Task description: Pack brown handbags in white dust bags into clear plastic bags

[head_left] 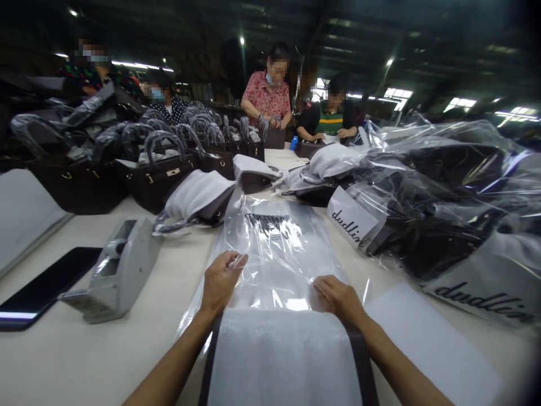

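My left hand point(224, 279) pinches the left side of the mouth of a clear plastic bag point(283, 259) that lies flat on the table. On the bag's right edge, my right hand point(336, 296) is closed with its fingers curled on the film. Dark print shows near the far end of the bag. Close to me, between my forearms, lies a dark handbag point(363, 361) covered by a white sheet point(285, 355). Its far end is at the mouth of the plastic bag; I cannot tell whether any of it is inside.
A grey tape dispenser point(127, 270) and a black phone point(46, 287) lie at left. Dark handbags point(156, 175) with wrapped handles crowd the back left. Plastic-wrapped bags point(439, 197) pile up at right, near a white paper sheet point(426, 338). Several people work across the table.
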Motion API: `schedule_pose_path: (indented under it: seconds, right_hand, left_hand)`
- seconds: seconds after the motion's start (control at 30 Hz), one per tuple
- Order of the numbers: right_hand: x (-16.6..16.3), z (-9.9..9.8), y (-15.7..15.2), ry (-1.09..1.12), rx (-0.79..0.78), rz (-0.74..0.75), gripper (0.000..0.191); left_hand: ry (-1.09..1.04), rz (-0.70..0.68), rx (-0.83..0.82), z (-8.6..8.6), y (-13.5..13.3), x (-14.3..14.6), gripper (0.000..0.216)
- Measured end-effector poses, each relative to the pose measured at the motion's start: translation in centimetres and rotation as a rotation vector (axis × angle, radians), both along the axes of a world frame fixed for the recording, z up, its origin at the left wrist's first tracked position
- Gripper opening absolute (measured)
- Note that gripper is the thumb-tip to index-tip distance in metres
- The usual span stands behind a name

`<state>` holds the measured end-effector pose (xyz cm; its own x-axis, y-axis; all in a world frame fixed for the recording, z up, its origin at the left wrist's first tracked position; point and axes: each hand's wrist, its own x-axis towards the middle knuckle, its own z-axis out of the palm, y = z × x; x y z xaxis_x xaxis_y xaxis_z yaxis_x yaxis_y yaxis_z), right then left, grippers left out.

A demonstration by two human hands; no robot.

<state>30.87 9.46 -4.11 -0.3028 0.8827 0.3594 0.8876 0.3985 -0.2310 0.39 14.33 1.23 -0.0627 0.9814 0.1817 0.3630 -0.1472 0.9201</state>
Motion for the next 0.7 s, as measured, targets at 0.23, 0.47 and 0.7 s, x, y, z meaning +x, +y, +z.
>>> schedule_pose_path:
  seconds: [0.23,0.47,0.7]
  right_hand:
    - [0.4,0.5,0.6,0.107,0.102,-0.217,0.023]
    - [-1.3,-1.5,-1.9,0.060,0.146,-0.297,0.023]
    - [-2.3,0.5,-5.2,0.327,0.137,-0.405,0.025]
  left_hand:
    - [0.219,-0.095,0.198,-1.4,-0.3,-1.1,0.031]
    - [0.276,-0.094,0.322,-5.3,-1.4,-2.9,0.030]
    - [0.103,0.154,0.308,-4.3,-5.5,-3.1,0.032]
